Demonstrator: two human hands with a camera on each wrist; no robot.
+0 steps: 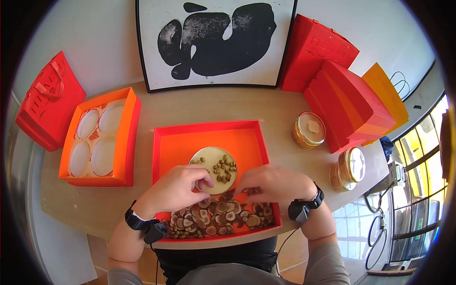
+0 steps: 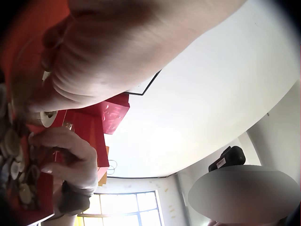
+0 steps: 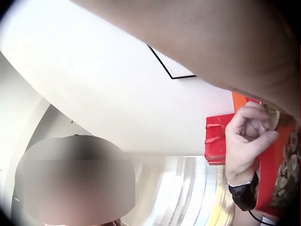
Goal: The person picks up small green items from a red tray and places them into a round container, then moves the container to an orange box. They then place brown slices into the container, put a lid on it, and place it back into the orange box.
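Note:
A pale round dish (image 1: pixel 212 157) with small greenish-brown dried buds (image 1: pixel 225 169) stands in a shallow red-and-orange box lid (image 1: pixel 175 141). Brown-rimmed dried slices (image 1: pixel 221 207) cover the near part of the box lid, with more buds (image 1: pixel 185 232) mixed in at the lower left. My left hand (image 1: pixel 179 186) is over the dish's near left edge, fingers curled and thumb apart from them; I cannot tell whether something small is in it. My right hand (image 1: pixel 267 184) reaches down to the slices right of the dish, with a gap between thumb and forefinger (image 2: pixel 51 135).
An orange box (image 1: pixel 124 142) with four round white wells is at the left, beside a red gift bag (image 1: pixel 52 102). Two lidded jars (image 1: pixel 308 130) stand on the right, before red boxes (image 1: pixel 349 102). A framed black-and-white picture (image 1: pixel 216 42) leans against the wall.

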